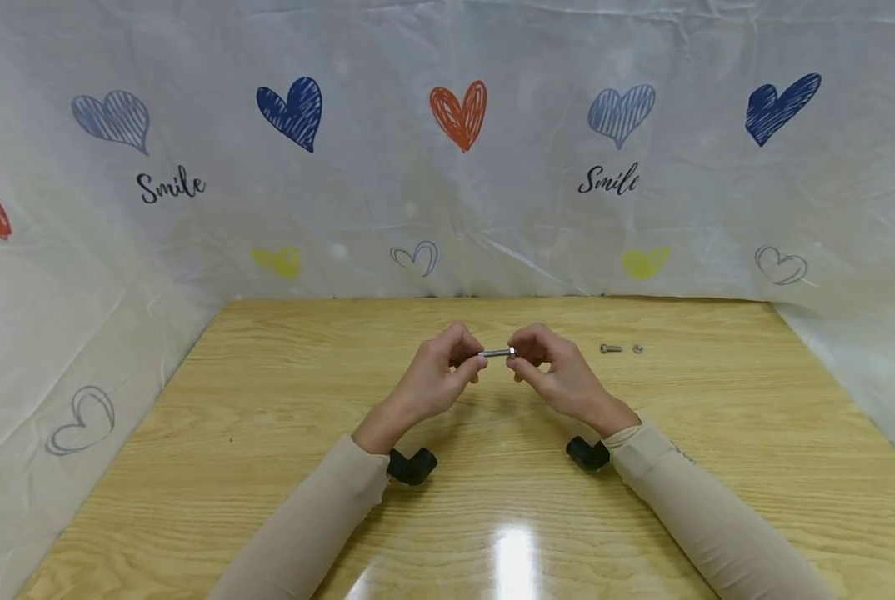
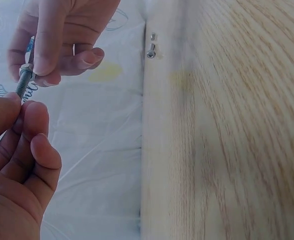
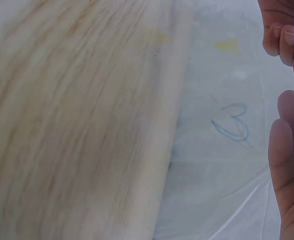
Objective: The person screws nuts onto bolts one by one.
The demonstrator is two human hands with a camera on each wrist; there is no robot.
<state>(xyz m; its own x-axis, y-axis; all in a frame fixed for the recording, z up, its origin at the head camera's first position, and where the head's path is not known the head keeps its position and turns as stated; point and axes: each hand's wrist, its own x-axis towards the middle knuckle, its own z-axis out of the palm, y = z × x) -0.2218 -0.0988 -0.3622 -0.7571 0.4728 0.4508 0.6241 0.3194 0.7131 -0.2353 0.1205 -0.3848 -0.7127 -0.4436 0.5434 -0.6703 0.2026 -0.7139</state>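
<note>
My left hand [image 1: 437, 377] pinches one end of a threaded bolt [image 1: 496, 353] between thumb and fingers, hiding whatever lies at that end. My right hand [image 1: 562, 379] narrows its thumb and forefinger on a hex nut [image 1: 512, 352] at the opposite end, so the bare thread lies level, bridging my two sets of fingertips above the table [image 1: 282, 467]. A loose screw [image 1: 611, 348] and a second nut [image 1: 638, 349] lie apart from each other to the right of my right fingers, touched by neither hand.

I judge the step in hand to be working the nut along the thread; I can't tell whether it is going on or coming off. The next move seems to call for a steady left pinch and small right-finger turns, with nut and bolt kept in line.
</note>
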